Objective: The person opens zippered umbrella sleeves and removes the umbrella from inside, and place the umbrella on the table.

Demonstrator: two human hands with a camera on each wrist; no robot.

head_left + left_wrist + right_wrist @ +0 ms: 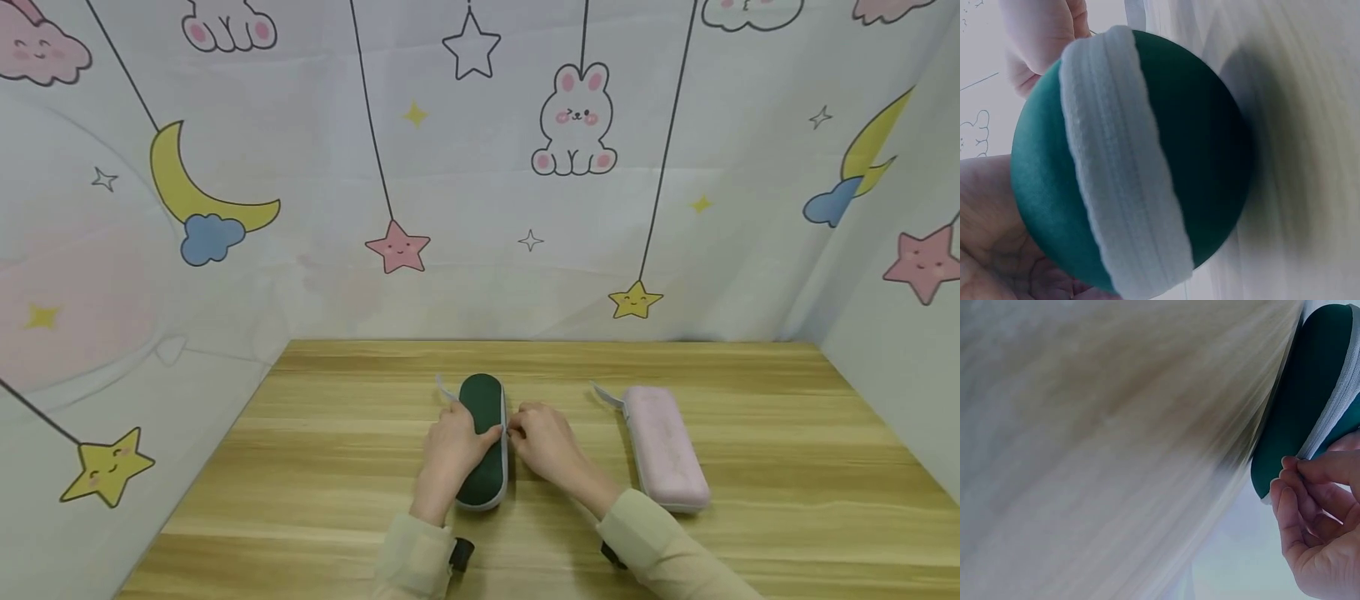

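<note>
A dark green zip case (481, 475) with rounded ends lies lengthwise on the table, a pale grey zipper band running round its side. My left hand (452, 443) grips it from the left, thumb across the top to the zipper edge. In the left wrist view, the case's near end (1041, 169) shows the zipper band (1122, 162) closed there. My right hand (546, 439) is at the case's right side, thumb and fingertips pinching the zipper pull; the right wrist view shows these fingers (1329, 469) against the zipper (1334, 406). The pull itself is hidden between the fingertips.
A pink case (667, 446) of similar shape lies to the right, a grey strap (606, 394) at its far end. Another grey strap (445, 388) sticks out from the green case. Behind the wooden table (322, 433) hangs a printed curtain (480, 192).
</note>
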